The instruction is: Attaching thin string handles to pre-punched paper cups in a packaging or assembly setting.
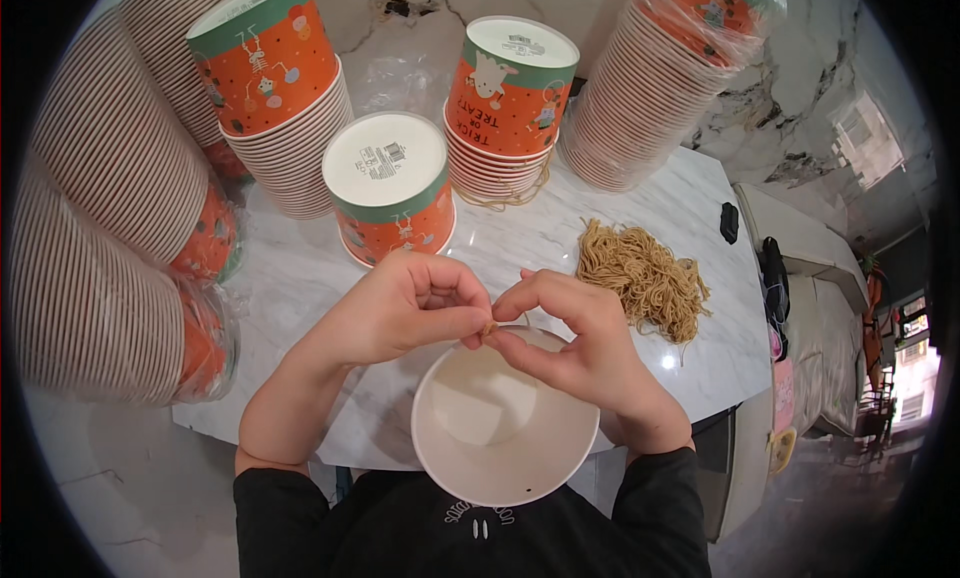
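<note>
A white-lined paper bucket [545,443] stands at the near table edge against my body, its open mouth facing up. A small dark hole shows near its near rim. Above the far rim my left hand [425,303] and my right hand [580,328] meet, thumb and forefinger closed on each. Between the fingertips is a small bit of tan cord [488,328], and a short length of it shows beside the right fingers. Whether it passes through the bucket's wall is hidden. To the right of my right hand lies a loose heap of tan cords [640,278].
Upside-down orange and green printed buckets stand beyond my hands: a short stack [390,183], a taller one [280,108] and one with cords round its base [510,108]. Wrapped stacks [100,288] crowd the left; another [650,88] stands far right. A small black object [729,222] lies at the right edge.
</note>
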Tool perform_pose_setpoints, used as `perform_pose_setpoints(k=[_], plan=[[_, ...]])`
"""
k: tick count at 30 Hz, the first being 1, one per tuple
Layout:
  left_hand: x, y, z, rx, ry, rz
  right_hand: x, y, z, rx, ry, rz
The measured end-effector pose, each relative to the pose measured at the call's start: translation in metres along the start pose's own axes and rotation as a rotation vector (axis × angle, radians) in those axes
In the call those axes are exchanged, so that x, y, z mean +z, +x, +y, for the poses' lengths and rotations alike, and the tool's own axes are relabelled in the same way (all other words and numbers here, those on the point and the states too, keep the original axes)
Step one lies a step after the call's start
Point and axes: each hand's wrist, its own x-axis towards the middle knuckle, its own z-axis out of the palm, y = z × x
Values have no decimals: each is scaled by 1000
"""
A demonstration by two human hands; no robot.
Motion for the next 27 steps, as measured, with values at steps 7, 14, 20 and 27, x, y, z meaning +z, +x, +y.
perform_pose_setpoints(k=[7,14,20,27], plan=[[-1,-1,3,-20,49,-9,-2,0,5,21,53,-42],[-1,-1,4,-18,78,-18,-4,1,4,16,20,-80],[0,-4,9,-33,111,1,-1,1,4,40,52,-74],[-1,-5,8,-30,118,-2,1,1,3,42,87,-78]])
